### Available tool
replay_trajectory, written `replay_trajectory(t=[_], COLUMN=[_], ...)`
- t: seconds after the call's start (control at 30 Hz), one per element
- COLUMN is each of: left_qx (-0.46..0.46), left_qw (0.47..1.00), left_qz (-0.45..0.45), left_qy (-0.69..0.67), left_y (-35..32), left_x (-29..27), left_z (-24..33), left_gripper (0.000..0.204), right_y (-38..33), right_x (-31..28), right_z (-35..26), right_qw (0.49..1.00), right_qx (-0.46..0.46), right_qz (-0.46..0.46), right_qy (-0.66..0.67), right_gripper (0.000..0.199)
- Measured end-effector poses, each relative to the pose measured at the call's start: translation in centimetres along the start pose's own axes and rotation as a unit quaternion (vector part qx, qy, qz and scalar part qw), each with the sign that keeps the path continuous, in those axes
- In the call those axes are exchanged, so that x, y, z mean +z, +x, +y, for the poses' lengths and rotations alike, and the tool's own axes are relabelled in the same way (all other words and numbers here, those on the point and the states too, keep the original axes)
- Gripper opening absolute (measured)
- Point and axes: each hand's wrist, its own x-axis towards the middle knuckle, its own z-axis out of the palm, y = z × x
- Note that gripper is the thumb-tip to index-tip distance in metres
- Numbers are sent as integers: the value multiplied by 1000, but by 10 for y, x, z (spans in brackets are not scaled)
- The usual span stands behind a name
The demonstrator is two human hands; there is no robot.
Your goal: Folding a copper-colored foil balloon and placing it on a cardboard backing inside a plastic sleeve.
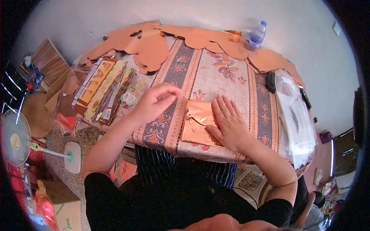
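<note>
A shiny copper-coloured folded packet (194, 129), roughly square, lies at the near middle of the table. A curved edge or flap crosses its top face. My right hand (230, 125) rests flat on its right side, fingers stretched and pointing away from me, covering part of it. Up and to the left of the packet, my left hand (160, 101) hovers over the patterned cloth. Its fingers bend toward the right, with a gap between them and the thumb. Nothing shows in this hand.
Large scalloped copper-brown sheets (200, 36) line the table's far edge, beside a water bottle (258, 34). Stacked printed packages (104, 88) lie at left. Clear plastic bags (296, 123) and a black object (271, 82) are at right. A fan (17, 138) stands left of the table.
</note>
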Motion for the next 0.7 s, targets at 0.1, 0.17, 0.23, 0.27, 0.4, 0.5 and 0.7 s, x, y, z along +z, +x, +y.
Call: replay_trajectory(t=[0.1, 0.17, 0.23, 0.27, 0.4, 0.5, 0.7], left_qx=[167, 127, 230, 200, 185, 173, 143], left_qw=[968, 975, 943, 929, 908, 886, 867], left_qz=[-29, -73, -91, -193, -245, -267, -290], left_qy=[185, 168, 224, 243, 285, 336, 380], left_y=[11, 16, 19, 19, 12, 10, -8], left_x=[9, 18, 29, 25, 22, 21, 21], left_z=[5, 12, 13, 16, 1, 9, 19], left_gripper=[23, 28, 24, 35, 44, 50, 59], right_y=[0, -1, -1, -1, 2, -1, -2], right_x=[0, 0, -3, -2, -4, -2, -3], right_z=[2, 1, 0, 0, -1, 2, 6], right_qw=[1000, 1000, 1000, 1000, 1000, 1000, 999], right_qx=[-3, -3, 1, 3, 1, -1, -45], right_qz=[3, 6, -4, -7, -9, -13, -7], right_qy=[-3, -3, -6, -4, -2, 1, 15], right_gripper=[74, 74, 74, 74, 75, 75, 76])
